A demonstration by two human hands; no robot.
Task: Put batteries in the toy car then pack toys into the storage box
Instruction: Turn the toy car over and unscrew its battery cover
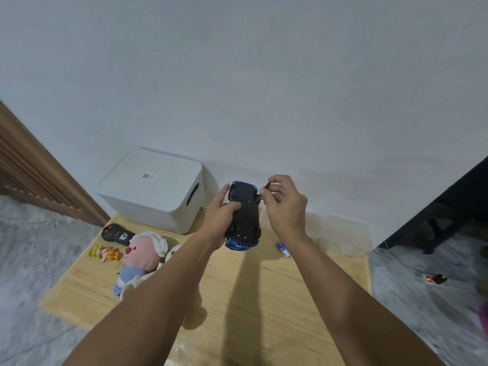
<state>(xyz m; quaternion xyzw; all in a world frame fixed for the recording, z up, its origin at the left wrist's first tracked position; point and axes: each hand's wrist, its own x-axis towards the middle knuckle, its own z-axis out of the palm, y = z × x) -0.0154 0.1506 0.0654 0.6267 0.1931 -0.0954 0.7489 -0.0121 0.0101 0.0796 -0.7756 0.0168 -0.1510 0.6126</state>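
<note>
A: Two hands work above the table: the left hand (220, 217) clamps the upturned toy car (244, 216); the right hand (284, 204) pinches a small dark tool (267, 185) beside it.

B: The car looks light, rigid plastic; best gripped along the chassis sides. A battery (284, 250) lies below the right wrist.

Left hand (220, 215) clasped, right hand (284, 204) pinching.

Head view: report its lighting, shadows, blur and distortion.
Head view: dim, flat light with a bluish cast on the wall; a long dark shadow runs down the wooden table below the toy car; wide-angle bend curves the room's edges and stretches the forearms; the left hand, right hand and plush doll look soft, fine detail smeared; no strong glare.
</note>
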